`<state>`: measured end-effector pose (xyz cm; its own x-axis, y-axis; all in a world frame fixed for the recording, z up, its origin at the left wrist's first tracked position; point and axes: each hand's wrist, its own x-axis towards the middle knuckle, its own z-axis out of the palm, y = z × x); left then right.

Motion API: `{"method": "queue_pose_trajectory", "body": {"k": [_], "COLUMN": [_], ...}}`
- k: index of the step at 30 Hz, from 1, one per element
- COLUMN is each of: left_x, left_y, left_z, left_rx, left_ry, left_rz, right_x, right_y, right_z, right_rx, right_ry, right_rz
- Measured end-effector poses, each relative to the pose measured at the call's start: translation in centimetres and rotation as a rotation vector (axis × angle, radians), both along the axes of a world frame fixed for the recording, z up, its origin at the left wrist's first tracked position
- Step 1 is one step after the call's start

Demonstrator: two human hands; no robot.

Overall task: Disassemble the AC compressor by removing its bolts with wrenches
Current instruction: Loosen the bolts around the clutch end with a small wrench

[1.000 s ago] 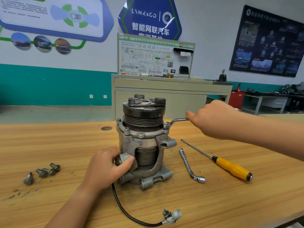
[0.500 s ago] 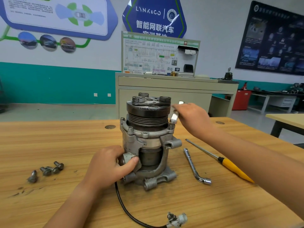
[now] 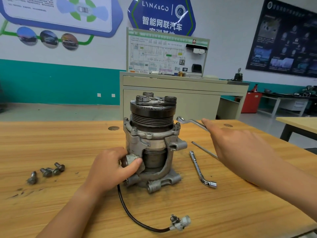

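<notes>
AC compressor (image 3: pixel 151 148) stands upright, frame centre, on the table (image 3: pixel 51 138). Left hand (image 3: pixel 111 169) grips its lower bracket. Right hand (image 3: pixel 240 148) holds the ring wrench (image 3: pixel 190 121), ring end in air just above-right of the flange bolt (image 3: pixel 177 126). Step, I'd say: seating the wrench. Next needs the ring square on the head. Removed bolts (image 3: pixel 48 171) lie lower left.

On the far wall a blue hexagonal sign (image 3: pixel 161 14) reads "LYNK&CO" in white, with "智能网联汽车" beneath. A lower line is half hidden behind the wiring-diagram board (image 3: pixel 166 54), whose print is largely too small to read. The same goes for the dark poster (image 3: pixel 284 36) at far right and the white panel (image 3: pixel 56 12) at far left.
</notes>
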<state>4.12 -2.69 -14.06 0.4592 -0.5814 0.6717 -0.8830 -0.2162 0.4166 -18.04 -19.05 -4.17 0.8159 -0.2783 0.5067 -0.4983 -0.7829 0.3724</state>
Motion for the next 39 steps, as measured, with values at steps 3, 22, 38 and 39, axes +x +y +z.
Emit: {"method": "queue_pose_trajectory", "body": {"k": [3, 22, 38, 39], "left_x": [0.0, -0.6, -0.7, -0.7], "left_y": [0.0, 0.0, 0.0, 0.0], "left_z": [0.0, 0.2, 0.0, 0.0], "left_rx": [0.005, 0.002, -0.024, -0.030], "left_ry": [0.015, 0.027, 0.017, 0.025], "left_rz": [0.001, 0.021, 0.019, 0.021], "right_x": [0.1, 1.6, 2.7, 3.1], "right_y": [-0.4, 1.5, -3.9, -4.5], "right_z": [-0.1, 2.2, 4.6, 4.3], "right_rx": [0.012, -0.093, -0.326, -0.325], "right_ry": [0.059, 0.249, 0.458, 0.421], "right_rz": [-0.053, -0.104, 0.076, 0.072]}}
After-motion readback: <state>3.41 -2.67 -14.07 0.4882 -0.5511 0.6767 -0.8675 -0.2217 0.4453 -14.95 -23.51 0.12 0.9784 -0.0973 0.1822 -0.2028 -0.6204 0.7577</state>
